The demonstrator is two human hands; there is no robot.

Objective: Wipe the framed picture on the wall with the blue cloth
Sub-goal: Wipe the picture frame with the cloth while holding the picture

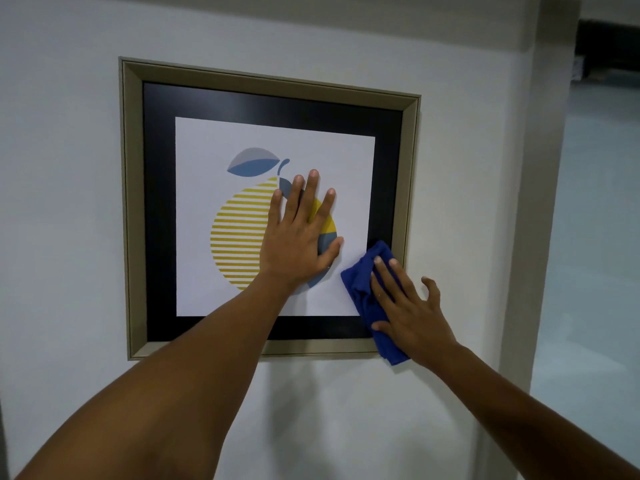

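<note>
Pressing flat with open fingers, the right hand (412, 306) is holding the blue cloth (367, 296) against the lower right corner of the framed picture (270, 109). Left hand (298, 237) is lying open on the glass, gripping nothing. Picture is hanging on the white wall (62, 168).

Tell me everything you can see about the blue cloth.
The blue cloth is a deep royal blue, soft and bunched into folds, looking like microfibre or terry. It lies flat against the framed picture at its lower right corner, covering part of the white print, the black mat and the bottom rail of the frame, with one end hanging just below the frame onto the wall. The right hand presses it there with spread fingers. The left hand rests on the print beside it, not touching it.
</note>
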